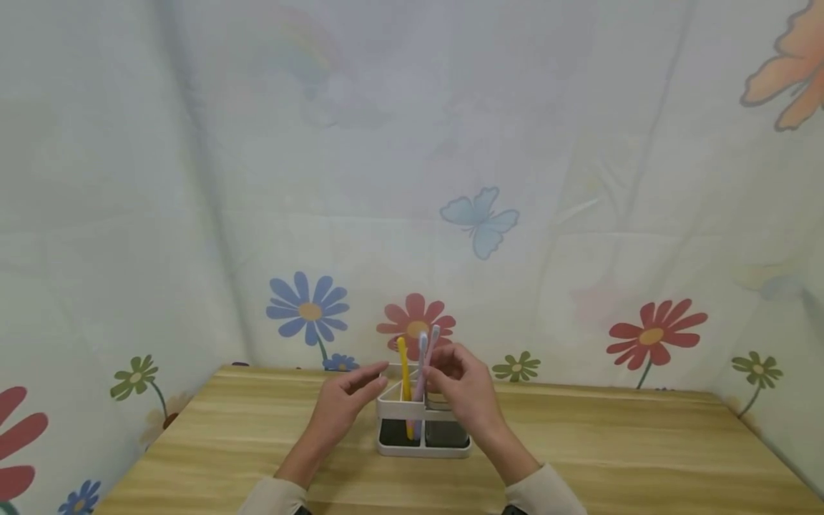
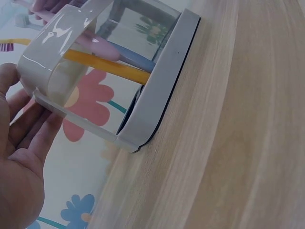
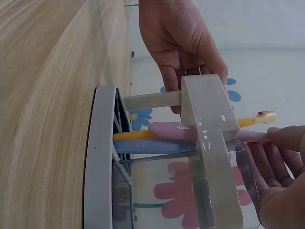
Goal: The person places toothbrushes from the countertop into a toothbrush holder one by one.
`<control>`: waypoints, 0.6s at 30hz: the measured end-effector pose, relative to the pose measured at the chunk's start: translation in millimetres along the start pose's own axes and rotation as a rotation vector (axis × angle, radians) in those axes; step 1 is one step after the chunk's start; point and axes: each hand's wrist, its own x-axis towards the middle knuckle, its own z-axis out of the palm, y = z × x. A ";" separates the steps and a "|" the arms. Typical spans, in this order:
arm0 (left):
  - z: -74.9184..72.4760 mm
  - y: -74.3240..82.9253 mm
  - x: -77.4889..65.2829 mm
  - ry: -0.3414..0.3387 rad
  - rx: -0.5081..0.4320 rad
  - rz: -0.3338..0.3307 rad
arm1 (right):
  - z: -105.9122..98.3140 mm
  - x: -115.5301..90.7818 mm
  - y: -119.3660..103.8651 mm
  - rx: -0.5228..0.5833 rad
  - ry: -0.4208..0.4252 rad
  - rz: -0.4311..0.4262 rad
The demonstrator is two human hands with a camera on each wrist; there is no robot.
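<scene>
A white toothbrush holder (image 1: 400, 410) stands on the table, with an upper band, a low base and a clear cup (image 1: 447, 433) in its right side. My left hand (image 1: 344, 400) grips the band's left end, thumb at its upper edge and fingers lower down. In the left side stand a yellow toothbrush (image 1: 405, 372) and a blue toothbrush (image 3: 157, 146). My right hand (image 1: 465, 386) pinches a pink toothbrush (image 3: 171, 130) near its neck; the handle's lower end hangs inside the holder, above the base in the right wrist view.
The wooden table (image 1: 618, 443) stretches out on both sides of the holder. Behind it hangs a pale cloth backdrop (image 1: 553, 286) printed with flowers and butterflies, close to the table's far edge.
</scene>
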 end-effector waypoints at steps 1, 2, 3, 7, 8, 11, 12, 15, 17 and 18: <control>0.1 -0.8 0.5 -0.002 -0.002 -0.002 | 0.1 -0.2 0.6 -0.013 -0.001 -0.004; 0.3 -0.9 0.4 -0.002 -0.006 0.001 | 0.2 0.0 1.3 -0.025 -0.002 -0.007; 0.5 -1.0 0.6 -0.003 -0.009 0.004 | 0.3 0.2 2.0 -0.039 -0.004 -0.014; 0.4 0.1 1.7 -0.004 -0.017 0.000 | -0.2 2.4 3.6 -0.080 -0.017 -0.028; 0.3 0.2 2.0 -0.005 -0.016 -0.001 | -0.4 2.8 4.1 -0.088 -0.021 -0.028; -0.1 0.2 3.3 -0.006 -0.015 -0.007 | -1.0 3.3 4.5 -0.096 -0.037 -0.027; -0.1 0.4 3.5 -0.006 -0.012 -0.007 | -1.2 3.4 4.6 -0.095 -0.040 -0.024; -0.3 0.8 4.2 -0.006 -0.005 -0.005 | -1.6 3.7 4.1 -0.087 -0.048 -0.011; -0.6 0.7 4.5 -0.008 0.001 -0.007 | -1.7 4.2 4.2 -0.086 -0.048 -0.002; -0.8 0.5 4.7 -0.010 -0.001 -0.011 | -1.7 4.4 4.3 -0.093 -0.049 0.003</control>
